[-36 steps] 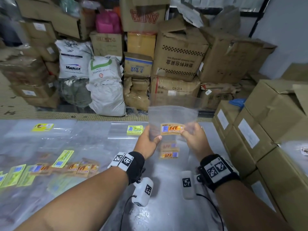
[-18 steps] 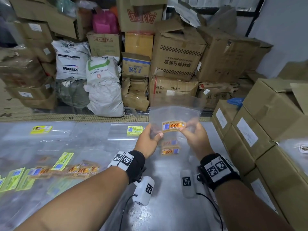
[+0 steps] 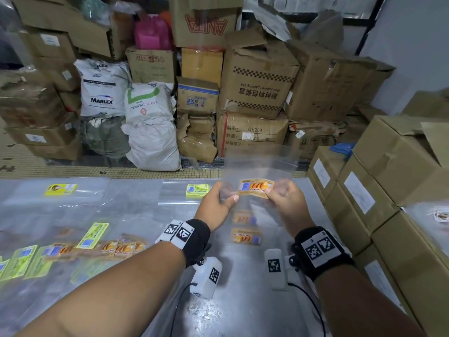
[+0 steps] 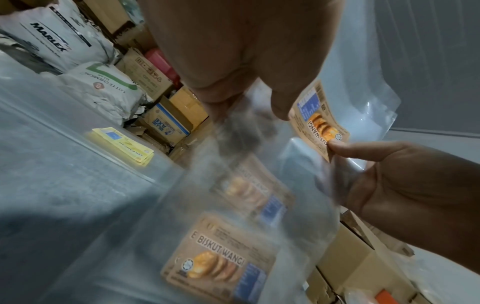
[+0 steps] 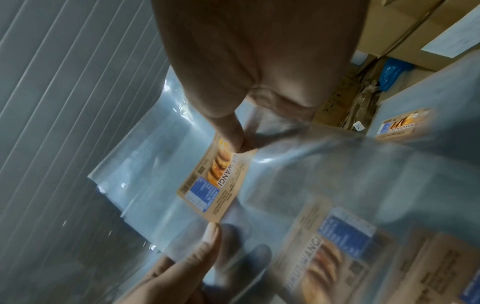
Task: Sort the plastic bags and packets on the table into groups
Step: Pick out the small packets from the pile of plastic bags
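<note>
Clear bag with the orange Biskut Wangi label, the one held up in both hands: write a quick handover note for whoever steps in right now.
Left hand: pinches the left side of the Biskut Wangi bag, held above the table.
Right hand: pinches the right end of its label.
Done: two orange-label bags lie under the hands; more orange ones at the left, mixed with yellow-green bags.
Yellow-label bags sit at the far edge.
Left: set this bag with the orange ones, then separate the mixed pile.

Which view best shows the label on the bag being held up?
Right wrist: the held bag's orange biscuit label is sharp, pinched at both ends. Left wrist shows it smaller, partly behind a thumb. Head view shows it small and upside down.
</note>
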Motion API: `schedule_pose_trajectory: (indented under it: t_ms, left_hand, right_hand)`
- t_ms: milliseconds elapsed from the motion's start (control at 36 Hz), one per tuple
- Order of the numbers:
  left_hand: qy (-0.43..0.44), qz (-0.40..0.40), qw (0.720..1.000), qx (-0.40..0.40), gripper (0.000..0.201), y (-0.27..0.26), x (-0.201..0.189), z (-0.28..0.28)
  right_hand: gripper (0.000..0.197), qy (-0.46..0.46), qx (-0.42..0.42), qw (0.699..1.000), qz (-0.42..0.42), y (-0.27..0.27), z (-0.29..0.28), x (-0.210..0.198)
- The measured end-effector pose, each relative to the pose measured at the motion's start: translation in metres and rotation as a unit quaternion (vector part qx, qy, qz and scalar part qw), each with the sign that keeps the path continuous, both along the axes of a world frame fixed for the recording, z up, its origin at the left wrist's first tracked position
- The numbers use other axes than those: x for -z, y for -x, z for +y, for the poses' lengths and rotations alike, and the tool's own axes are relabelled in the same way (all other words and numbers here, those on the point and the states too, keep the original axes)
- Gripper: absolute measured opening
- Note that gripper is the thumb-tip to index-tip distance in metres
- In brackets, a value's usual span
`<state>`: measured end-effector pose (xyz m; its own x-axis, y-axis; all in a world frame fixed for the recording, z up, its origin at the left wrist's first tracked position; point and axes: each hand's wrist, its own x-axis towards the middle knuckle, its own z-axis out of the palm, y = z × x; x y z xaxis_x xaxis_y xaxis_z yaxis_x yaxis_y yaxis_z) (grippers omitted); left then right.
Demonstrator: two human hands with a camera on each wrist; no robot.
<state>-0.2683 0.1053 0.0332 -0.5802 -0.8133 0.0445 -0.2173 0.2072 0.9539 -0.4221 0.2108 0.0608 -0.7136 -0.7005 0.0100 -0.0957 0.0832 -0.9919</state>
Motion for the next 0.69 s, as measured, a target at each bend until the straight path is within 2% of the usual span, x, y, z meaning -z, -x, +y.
schedule_pose_trajectory:
  t_ms: [83, 167, 333, 583, 694]
  left_hand:
    - [-0.017, 0.001, 1.0, 0.023, 0.019, -0.001, -0.005, -0.003]
    - [-0.051, -0.021, 0.997, 0.053, 0.027, -0.006, -0.006, -0.006]
    - [-0.088, -0.058, 0.992, 0.073, 0.018, -0.015, 0.001, -0.01]
    - [-0.016, -0.143, 0.985, 0.098, 0.023, -0.019, 0.003, -0.025]
    - [0.051, -0.214, 0.969, 0.112, 0.015, -0.025, -0.009, -0.036]
  right_hand:
    - [0.016, 0.034, 0.013, 0.998, -0.058, 0.002, -0.003, 0.0]
    - [0.018, 0.043, 0.026, 0.995, -0.082, 0.005, -0.005, 0.001]
    - [0.011, 0.02, 0.057, 0.99, -0.131, 0.01, -0.003, 0.007]
    - [0.011, -0.036, 0.044, 0.988, -0.142, 0.015, 0.007, 0.029]
    - [0.025, -0.053, 0.041, 0.988, -0.14, 0.023, 0.01, 0.033]
